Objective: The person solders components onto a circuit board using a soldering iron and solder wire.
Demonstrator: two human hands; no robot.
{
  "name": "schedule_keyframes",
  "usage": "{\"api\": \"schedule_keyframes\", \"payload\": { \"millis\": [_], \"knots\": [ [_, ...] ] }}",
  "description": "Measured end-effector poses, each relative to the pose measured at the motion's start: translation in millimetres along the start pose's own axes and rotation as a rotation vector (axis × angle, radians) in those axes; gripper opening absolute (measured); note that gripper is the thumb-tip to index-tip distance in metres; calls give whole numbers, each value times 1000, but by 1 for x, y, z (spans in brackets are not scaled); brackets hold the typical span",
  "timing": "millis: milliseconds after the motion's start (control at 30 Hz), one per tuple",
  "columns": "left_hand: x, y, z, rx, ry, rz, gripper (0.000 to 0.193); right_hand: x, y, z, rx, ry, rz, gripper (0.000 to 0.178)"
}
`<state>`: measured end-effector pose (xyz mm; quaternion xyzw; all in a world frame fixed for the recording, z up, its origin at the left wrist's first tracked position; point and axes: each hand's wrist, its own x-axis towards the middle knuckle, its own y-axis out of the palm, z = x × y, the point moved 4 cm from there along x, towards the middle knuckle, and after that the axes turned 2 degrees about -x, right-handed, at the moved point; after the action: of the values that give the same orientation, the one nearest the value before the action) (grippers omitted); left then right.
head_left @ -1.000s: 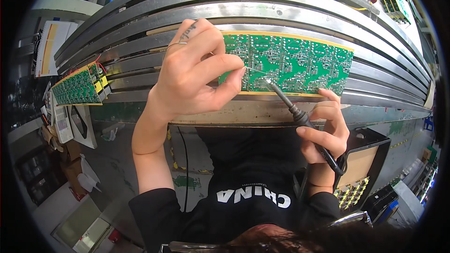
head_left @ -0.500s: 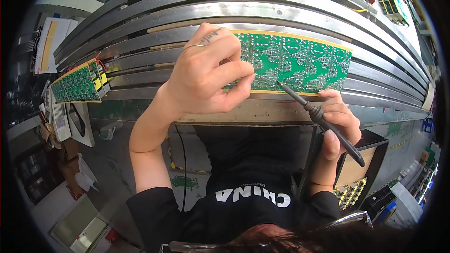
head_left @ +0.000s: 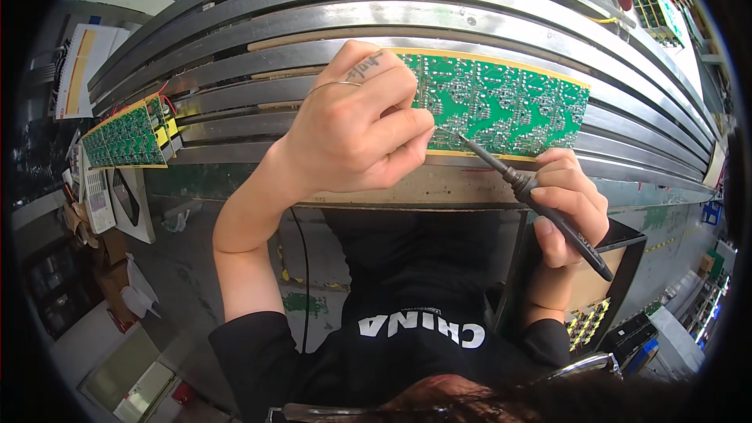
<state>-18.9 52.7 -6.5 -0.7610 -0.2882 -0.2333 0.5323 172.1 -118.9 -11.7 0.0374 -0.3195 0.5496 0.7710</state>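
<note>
A long green circuit board (head_left: 525,102) with yellow edge strips lies on the metal rails, its solder side facing up. My left hand (head_left: 352,121) is closed in a pinch over the board's left part and hides it. From its fingertips a short thin solder wire (head_left: 443,131) sticks out toward the board. My right hand (head_left: 570,200) is wrapped round the dark handle of a soldering iron (head_left: 523,185). The iron's tip points up and left, close to the end of the wire; whether they touch is too small to tell. Fingers of this hand rest near the board's lower edge.
More boards (head_left: 125,138) stand at the left end of the metal rails (head_left: 258,12), with red wires and yellow parts beside them. Below the bench edge a black cable (head_left: 305,290) hangs down. A dark open box (head_left: 619,254) stands low at the right.
My left hand has shifted slightly right with the solder wire. The soldering iron's tip has moved a little left, and my right hand slightly right and down.
</note>
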Motion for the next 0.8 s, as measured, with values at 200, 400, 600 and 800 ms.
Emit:
{"api": "schedule_keyframes", "payload": {
  "millis": [200,400,600,800],
  "knots": [
    [3,-8,7,17,-3,-72,16,9,1,5,-36,-19,66,24],
    [0,-21,13,15,-249,-86,17,16,-3,9,-62,-101,97,23],
    [3,-20,20,51,-176,-63,18,9,-6,-7,34,-103,-107,26],
    [4,-16,16,13,-85,-95,18,-8,13,-17,16,-54,-211,29]
  ]
}}
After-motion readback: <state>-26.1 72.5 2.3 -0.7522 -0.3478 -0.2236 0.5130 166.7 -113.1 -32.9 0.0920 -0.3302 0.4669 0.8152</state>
